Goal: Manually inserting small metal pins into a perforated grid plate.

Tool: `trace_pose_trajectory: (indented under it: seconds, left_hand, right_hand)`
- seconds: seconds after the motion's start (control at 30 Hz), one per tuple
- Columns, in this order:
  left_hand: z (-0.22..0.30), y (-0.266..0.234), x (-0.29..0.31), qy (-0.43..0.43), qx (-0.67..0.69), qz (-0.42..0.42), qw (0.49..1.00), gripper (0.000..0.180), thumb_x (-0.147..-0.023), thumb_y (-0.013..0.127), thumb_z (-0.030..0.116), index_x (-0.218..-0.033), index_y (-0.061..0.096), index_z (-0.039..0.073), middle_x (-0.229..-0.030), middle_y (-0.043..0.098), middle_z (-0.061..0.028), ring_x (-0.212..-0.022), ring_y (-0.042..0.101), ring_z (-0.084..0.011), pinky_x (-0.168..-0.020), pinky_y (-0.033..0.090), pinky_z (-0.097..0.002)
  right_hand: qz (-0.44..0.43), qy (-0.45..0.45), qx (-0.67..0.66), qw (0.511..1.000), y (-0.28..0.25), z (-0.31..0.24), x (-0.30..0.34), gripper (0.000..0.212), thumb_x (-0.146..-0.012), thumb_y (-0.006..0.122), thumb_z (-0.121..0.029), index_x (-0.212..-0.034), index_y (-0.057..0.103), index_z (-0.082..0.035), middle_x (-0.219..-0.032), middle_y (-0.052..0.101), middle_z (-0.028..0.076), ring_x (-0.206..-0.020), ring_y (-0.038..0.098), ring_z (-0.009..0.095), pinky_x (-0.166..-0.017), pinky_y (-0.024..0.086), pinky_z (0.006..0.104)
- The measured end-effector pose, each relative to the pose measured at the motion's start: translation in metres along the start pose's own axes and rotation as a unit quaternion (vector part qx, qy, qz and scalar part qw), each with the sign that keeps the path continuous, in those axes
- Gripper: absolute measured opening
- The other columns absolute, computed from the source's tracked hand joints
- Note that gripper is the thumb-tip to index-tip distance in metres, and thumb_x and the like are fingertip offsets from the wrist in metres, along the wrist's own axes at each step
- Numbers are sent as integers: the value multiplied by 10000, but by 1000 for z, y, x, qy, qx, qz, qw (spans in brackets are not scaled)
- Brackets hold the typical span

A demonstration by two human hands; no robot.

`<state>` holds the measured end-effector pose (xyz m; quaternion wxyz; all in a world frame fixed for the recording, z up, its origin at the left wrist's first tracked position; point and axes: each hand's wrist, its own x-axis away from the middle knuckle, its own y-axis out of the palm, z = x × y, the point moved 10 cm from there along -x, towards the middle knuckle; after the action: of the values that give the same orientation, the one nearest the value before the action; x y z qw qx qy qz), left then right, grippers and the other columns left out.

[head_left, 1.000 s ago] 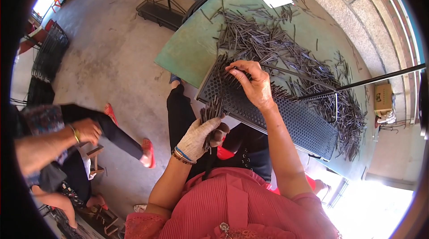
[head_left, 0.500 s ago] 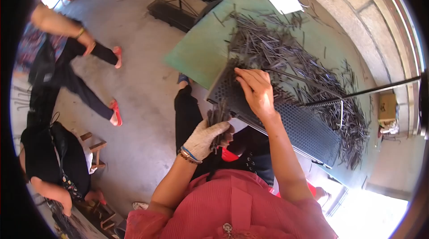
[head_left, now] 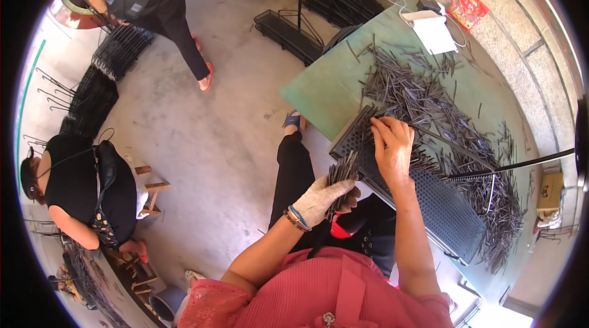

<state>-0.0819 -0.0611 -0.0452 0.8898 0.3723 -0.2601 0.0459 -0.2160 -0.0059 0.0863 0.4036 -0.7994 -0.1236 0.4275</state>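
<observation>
Gripping a bundle of dark sticks (head_left: 343, 170), the gloved left hand (head_left: 325, 198) is beside the near-left end of a black tray (head_left: 449, 211) full of small round holes. From where I stand, its fingers curl snugly around the bundle, and stick ends poke out above the fist. The bare right hand (head_left: 394, 147) reaches over the tray, thumb and fingertips drawn close together; I cannot tell whether a stick is pinched between them.

The likeliest mishap, I'd judge, is a spill: the bundle is loose and many-stranded, so a slackened left grip could let sticks slide down to the concrete floor (head_left: 215, 150). The tray lies along the edge of a green table (head_left: 325, 86), so a bump from the right forearm (head_left: 412, 230) might shift it. Reaching into crowded sticks could also knock neighbours askew.

The sticks look slim, straight and dark grey to black, roughly alike in length. The bundle's upper ends are uneven and fan slightly. Beyond the tray, a heap of similar sticks (head_left: 423, 98) sprawls across the table, crisscrossed every which way.
</observation>
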Motion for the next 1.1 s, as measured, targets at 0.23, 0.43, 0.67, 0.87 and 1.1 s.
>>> trace_pose_trajectory:
  seconds: [0.23, 0.43, 0.67, 0.87, 1.1]
  left_hand:
    - [18, -10, 9, 42, 14, 27, 999, 272, -923, 658, 203, -1089, 560, 11, -909, 663, -86, -741, 649, -152, -624, 542, -268]
    - [33, -34, 16, 86, 17, 70, 994, 276, -924, 658, 183, -1122, 560, 18, -935, 670, -84, -749, 644, -143, -613, 514, -254]
    - [19, -21, 15, 62, 26, 42, 997, 259, -902, 681, 212, -1046, 594, 15, -902, 670, -76, -721, 621, -127, -591, 497, -247]
    - [18, -22, 23, 55, 39, 40, 997, 215, -902, 678, 177, -1037, 591, 35, -933, 664, -65, -763, 623, -119, -612, 515, -245]
    - [19, 9, 11, 55, 33, -26, 998, 304, -906, 685, 247, -1067, 600, 3, -905, 663, -80, -762, 648, -151, -638, 516, -272]
  right_hand:
    - [-18, -18, -70, 997, -18, -9, 1, 324, -794, 624, 20, -1109, 670, -40, -1078, 641, 116, -976, 587, 311, -866, 450, 406]
    - [-172, -119, -88, 974, 13, -34, 39, 470, -716, 597, 69, -1177, 632, -17, -1236, 609, 129, -1073, 593, 316, -938, 474, 395]
    - [-178, -158, -28, 971, 22, -26, 37, 392, -705, 575, -13, -1087, 661, 4, -1195, 635, 112, -1093, 595, 282, -964, 481, 377]
    - [-207, -248, -39, 946, 14, -41, 30, 330, -676, 598, -11, -1001, 651, -13, -1104, 647, 100, -1015, 611, 252, -909, 484, 382]
    - [-26, -36, -237, 970, -36, -23, 14, 138, -823, 645, 72, -944, 666, 8, -951, 687, 133, -890, 659, 299, -815, 508, 378]
